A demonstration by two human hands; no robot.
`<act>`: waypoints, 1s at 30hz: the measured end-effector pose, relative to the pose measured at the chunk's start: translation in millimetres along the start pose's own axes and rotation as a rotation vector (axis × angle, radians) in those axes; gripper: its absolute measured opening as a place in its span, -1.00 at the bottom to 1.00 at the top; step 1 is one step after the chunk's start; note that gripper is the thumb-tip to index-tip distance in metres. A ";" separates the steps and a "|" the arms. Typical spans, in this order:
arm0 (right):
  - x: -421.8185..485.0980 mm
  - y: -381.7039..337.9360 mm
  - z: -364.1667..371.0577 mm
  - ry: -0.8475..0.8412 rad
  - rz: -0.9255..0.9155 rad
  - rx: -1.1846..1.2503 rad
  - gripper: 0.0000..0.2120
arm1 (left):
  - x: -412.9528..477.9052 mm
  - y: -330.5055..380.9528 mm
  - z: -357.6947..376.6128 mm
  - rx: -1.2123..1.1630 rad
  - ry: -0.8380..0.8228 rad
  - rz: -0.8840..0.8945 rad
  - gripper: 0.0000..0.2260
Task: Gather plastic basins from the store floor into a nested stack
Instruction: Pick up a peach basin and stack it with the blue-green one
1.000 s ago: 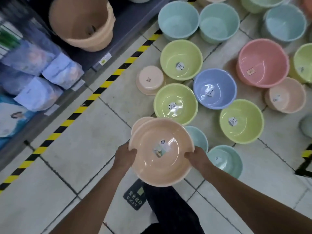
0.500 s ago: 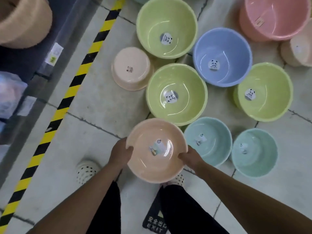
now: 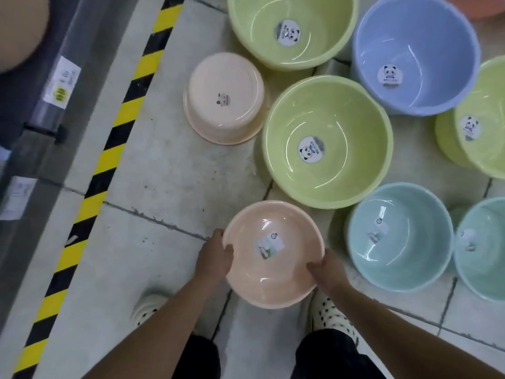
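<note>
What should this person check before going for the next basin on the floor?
1. Grip: left hand and right hand both hold the peach basin by its rim: ok.
2. The peach basin faces opening up, roughly level: ok.
3. The peach basin is lifted off the floor: cannot tell.
4. The nearby pale basin faces the right way for nesting: not ok, it lies upside down.
5. The nearest green basin would fit inside the peach basin: not ok, it looks wider.

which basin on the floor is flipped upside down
The pale peach basin beside the striped floor tape. It shows its flat underside, while every other basin faces rim up.
</note>
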State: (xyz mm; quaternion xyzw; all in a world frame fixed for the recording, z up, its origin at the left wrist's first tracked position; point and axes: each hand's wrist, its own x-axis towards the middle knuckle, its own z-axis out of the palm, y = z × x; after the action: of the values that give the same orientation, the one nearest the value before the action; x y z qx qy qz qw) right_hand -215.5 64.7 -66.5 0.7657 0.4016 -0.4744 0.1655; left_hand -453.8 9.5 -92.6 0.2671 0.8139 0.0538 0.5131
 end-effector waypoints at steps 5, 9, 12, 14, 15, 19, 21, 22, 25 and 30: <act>-4.4 -26.0 28.8 -0.002 -0.160 -0.069 -0.71 | 4.6 -27.0 -25.9 -0.101 0.200 0.063 -0.86; -4.3 -81.0 46.4 -0.027 -0.325 -0.029 -0.80 | 18.9 -48.3 -62.2 -0.180 0.329 0.083 -0.78; 4.8 -128.1 53.5 -0.048 -0.423 -0.052 -0.75 | 41.1 -56.4 -89.0 -0.184 0.411 0.108 -0.73; 13.7 -151.9 55.8 -0.066 -0.448 -0.069 -0.70 | 55.8 -55.9 -101.7 -0.191 0.459 0.109 -0.71; 21.3 -158.2 57.7 -0.071 -0.453 -0.078 -0.68 | 62.4 -54.0 -105.5 -0.194 0.471 0.105 -0.71; 37.9 -159.3 56.9 -0.123 -0.386 -0.118 -0.60 | 86.5 -51.3 -110.1 -0.174 0.406 0.109 -0.74; 36.1 -154.7 55.0 -0.184 -0.352 -0.116 -0.56 | 93.9 -49.6 -118.3 -0.170 0.300 0.084 -0.81; 33.7 -155.9 51.7 -0.194 -0.343 -0.143 -0.55 | 97.5 -46.8 -126.6 -0.174 0.219 0.067 -0.84; 27.3 -183.6 24.4 -0.131 -0.471 -0.224 -0.56 | 109.3 -20.4 -167.7 -0.288 0.089 0.040 -0.77; 46.0 -299.6 -53.7 -0.070 -0.611 0.484 -0.66 | 147.3 72.2 -239.1 -0.741 0.342 0.226 -0.89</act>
State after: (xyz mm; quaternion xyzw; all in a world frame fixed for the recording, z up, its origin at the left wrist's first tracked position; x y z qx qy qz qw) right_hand -404.5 306.3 -41.2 0.6109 0.4819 -0.6086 -0.1552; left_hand -681.7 187.8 -73.5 0.1396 0.7786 0.4422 0.4229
